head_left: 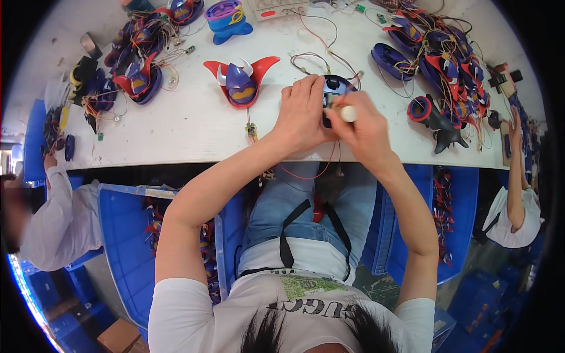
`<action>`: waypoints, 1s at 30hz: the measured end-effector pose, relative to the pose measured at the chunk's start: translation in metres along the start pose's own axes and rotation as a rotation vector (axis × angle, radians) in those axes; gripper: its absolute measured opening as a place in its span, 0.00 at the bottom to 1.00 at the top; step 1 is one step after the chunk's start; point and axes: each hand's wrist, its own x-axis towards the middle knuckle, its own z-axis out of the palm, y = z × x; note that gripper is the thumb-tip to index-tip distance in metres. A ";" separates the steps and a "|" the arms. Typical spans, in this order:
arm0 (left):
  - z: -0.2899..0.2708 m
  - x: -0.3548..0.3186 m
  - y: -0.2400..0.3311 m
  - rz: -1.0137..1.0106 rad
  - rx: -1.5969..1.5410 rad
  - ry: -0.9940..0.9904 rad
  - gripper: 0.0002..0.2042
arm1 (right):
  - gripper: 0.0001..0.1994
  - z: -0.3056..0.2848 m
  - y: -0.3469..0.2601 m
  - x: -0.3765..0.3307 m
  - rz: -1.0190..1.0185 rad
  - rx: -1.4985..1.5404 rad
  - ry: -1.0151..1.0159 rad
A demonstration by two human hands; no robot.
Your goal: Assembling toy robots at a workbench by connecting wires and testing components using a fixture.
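At the table's front edge, my left hand (299, 113) closes round the side of a dark blue rounded shell (334, 83) and steadies it on the white top. My right hand (365, 126) is closed on a small tool with a cream, rounded end (348, 113) and works over the shell's opening; the tool's tip is hidden by the fingers. A red wire runs from under the hands down past the table edge. Left of my left hand lies a purple toy figure with red wings (240, 87), its wire leading to a small circuit board (251, 130).
Wired purple toy parts are heaped at left (141, 76) and right (453, 65). A black horned piece (438, 126) lies at right. A blue stand (229, 26) and a pale electrical box (273, 9) are at the back. Blue bins (126, 235) flank my legs; co-workers sit both sides.
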 end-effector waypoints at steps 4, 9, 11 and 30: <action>-0.015 -0.005 0.010 0.021 -0.014 0.051 0.47 | 0.08 -0.044 0.022 0.001 0.301 -0.013 0.272; -0.081 -0.043 -0.013 -0.164 -0.147 0.348 0.43 | 0.13 -0.055 0.071 -0.009 0.483 -0.006 0.128; -0.100 -0.050 -0.038 -0.350 -0.158 0.379 0.43 | 0.15 -0.050 0.066 -0.015 0.529 -0.006 0.191; -0.103 -0.024 -0.063 -0.718 -1.026 0.235 0.26 | 0.12 0.057 -0.049 0.028 0.117 0.374 -0.406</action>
